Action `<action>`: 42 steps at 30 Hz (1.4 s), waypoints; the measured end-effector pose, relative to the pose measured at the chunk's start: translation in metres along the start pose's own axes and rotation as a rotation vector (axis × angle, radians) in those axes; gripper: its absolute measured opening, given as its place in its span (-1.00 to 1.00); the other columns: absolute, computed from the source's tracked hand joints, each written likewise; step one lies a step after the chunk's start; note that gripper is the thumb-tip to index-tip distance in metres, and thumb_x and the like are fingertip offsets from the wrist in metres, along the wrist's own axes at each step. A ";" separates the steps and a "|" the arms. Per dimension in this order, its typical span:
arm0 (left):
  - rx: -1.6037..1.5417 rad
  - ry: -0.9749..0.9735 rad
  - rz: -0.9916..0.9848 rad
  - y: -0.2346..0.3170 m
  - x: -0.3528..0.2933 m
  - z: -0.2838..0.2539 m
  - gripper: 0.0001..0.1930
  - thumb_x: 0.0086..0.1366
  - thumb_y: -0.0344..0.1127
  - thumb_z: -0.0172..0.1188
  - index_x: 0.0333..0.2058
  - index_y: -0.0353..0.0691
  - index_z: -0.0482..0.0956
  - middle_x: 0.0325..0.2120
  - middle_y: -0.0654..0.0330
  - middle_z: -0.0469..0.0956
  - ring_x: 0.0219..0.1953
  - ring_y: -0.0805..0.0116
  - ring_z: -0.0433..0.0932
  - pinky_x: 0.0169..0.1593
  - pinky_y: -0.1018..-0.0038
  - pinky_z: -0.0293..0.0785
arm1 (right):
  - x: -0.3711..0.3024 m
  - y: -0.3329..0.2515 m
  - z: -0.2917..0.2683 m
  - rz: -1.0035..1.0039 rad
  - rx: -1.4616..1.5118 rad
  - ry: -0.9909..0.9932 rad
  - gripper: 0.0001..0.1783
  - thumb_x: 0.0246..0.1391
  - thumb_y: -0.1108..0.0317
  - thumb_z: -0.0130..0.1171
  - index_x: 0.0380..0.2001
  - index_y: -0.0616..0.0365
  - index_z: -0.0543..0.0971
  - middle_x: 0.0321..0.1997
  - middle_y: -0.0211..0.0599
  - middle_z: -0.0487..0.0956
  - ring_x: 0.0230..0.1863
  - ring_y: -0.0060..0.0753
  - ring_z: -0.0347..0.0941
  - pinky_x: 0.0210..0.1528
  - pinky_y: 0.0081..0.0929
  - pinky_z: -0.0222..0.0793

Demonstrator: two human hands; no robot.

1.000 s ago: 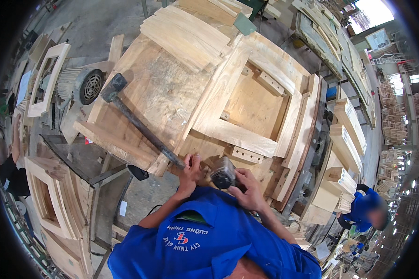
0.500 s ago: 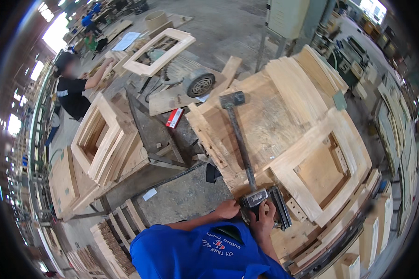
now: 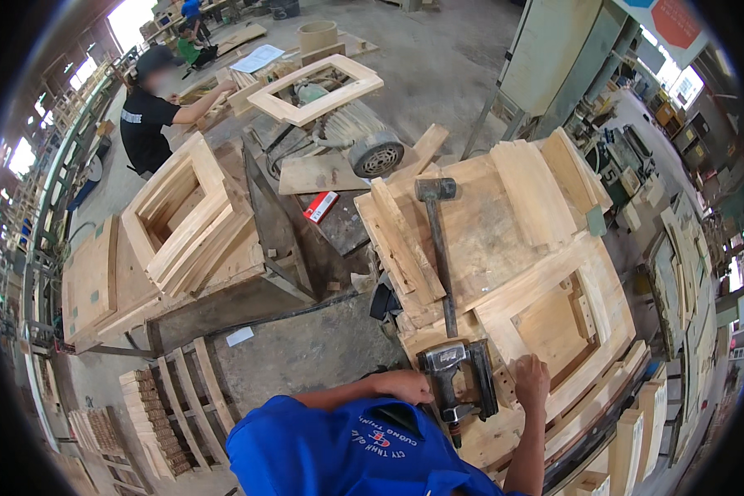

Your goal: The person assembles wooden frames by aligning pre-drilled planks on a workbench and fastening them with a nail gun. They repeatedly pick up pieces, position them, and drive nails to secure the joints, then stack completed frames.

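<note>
Looks like the wooden frame (image 3: 537, 285) is laid on the workbench (image 3: 479, 219), the right hand (image 3: 532, 382) curled at its near rail, with the nail gun (image 3: 443, 360) set between that and the curled left hand (image 3: 405, 386), though whether anything's gripped by either can't be told.

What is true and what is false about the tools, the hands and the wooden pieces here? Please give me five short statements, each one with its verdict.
1. The nail gun rests on the workbench. True.
2. The right hand grips the mallet. False: the hand is at the wooden frame, apart from the mallet.
3. The mallet's head is farther from the person than its handle end. True.
4. The left hand is right of the nail gun. False: it is left of it.
5. The red-and-white box is left of the mallet. True.
</note>
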State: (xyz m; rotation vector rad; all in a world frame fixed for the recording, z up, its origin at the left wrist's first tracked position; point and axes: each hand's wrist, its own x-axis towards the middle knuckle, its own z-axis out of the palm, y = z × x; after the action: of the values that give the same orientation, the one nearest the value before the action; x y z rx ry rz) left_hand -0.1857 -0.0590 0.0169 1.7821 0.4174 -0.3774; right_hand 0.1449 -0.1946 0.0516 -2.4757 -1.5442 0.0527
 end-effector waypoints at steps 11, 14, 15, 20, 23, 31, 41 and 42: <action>-0.067 -0.059 0.204 0.059 -0.001 0.010 -0.62 0.51 -0.01 0.13 -0.09 -0.24 0.68 -0.26 0.14 0.73 -0.25 0.27 0.66 -0.16 0.27 0.52 | 0.036 0.007 -0.072 0.307 0.352 -0.076 -0.34 0.39 -0.05 0.13 -0.47 0.48 0.60 -0.63 -0.01 0.47 -0.51 -0.40 0.34 -0.33 -0.13 0.38; -0.083 -0.024 0.382 0.078 0.009 0.024 -0.65 0.50 -0.06 0.16 -0.04 -0.23 0.66 -0.19 0.13 0.72 -0.22 0.26 0.66 -0.13 0.29 0.53 | 0.030 0.024 -0.105 0.293 0.440 0.024 -0.33 0.44 -0.06 0.10 -0.43 0.47 0.61 -0.62 -0.20 0.50 -0.49 -0.45 0.36 -0.36 -0.18 0.35; -0.075 -0.003 0.417 0.088 0.008 0.029 -0.66 0.48 -0.07 0.19 -0.03 -0.23 0.66 -0.18 0.11 0.71 -0.20 0.26 0.66 -0.12 0.29 0.53 | 0.023 0.034 -0.111 0.265 0.517 0.088 -0.33 0.45 -0.07 0.08 -0.42 0.46 0.61 -0.61 -0.27 0.51 -0.50 -0.46 0.36 -0.37 -0.22 0.34; -0.140 0.088 0.487 0.140 -0.001 0.046 -0.49 0.40 -0.07 0.29 0.17 -0.29 0.53 -0.16 0.00 0.70 -0.11 0.15 0.66 0.00 0.25 0.55 | 0.001 0.026 -0.154 0.277 0.783 0.163 -0.34 0.53 -0.13 -0.05 -0.36 0.30 0.63 -0.48 -0.38 0.53 -0.42 -0.51 0.42 -0.37 -0.40 0.33; -0.087 0.256 0.633 0.181 -0.004 0.056 -0.32 0.39 -0.04 0.30 0.31 -0.37 0.36 0.01 -0.09 0.63 0.06 0.06 0.61 0.16 0.21 0.51 | -0.013 -0.024 -0.183 0.198 0.710 0.503 -0.32 0.52 -0.23 -0.08 -0.53 0.11 0.48 -0.61 -0.48 0.39 -0.55 -0.56 0.30 -0.51 -0.41 0.20; -0.516 0.803 1.192 0.272 -0.041 0.050 -0.24 0.49 0.01 0.26 0.42 -0.39 0.25 0.20 -0.02 0.50 0.29 0.23 0.45 0.36 0.32 0.33 | -0.044 -0.145 -0.249 -0.155 0.690 0.584 -0.42 0.59 0.01 -0.14 -0.32 0.33 0.54 -0.41 -0.26 0.54 -0.40 -0.44 0.43 -0.33 -0.37 0.38; -0.829 1.465 0.940 0.219 -0.184 -0.027 -0.51 0.61 0.05 0.01 0.12 -0.33 0.52 -0.03 0.10 0.65 -0.06 0.37 0.64 0.03 0.44 0.60 | -0.060 -0.335 -0.276 -0.982 0.045 0.647 -0.59 0.17 0.30 0.37 0.03 0.28 0.62 -0.05 -0.01 0.57 -0.07 0.12 0.50 -0.10 -0.15 0.46; -0.883 1.411 0.942 0.211 -0.213 -0.038 -0.45 0.62 0.12 -0.05 0.12 -0.32 0.52 -0.01 0.05 0.64 -0.05 0.34 0.64 0.02 0.41 0.63 | -0.069 -0.341 -0.286 -0.973 0.051 0.598 -0.53 0.15 0.30 0.39 0.09 0.28 0.60 0.03 0.02 0.55 0.02 0.15 0.48 -0.02 -0.13 0.45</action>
State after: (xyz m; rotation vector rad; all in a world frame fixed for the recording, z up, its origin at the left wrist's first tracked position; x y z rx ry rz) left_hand -0.2738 -0.0882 0.3043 0.9040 0.4989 1.5731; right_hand -0.1449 -0.1598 0.3949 -1.2639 -2.1506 -0.7058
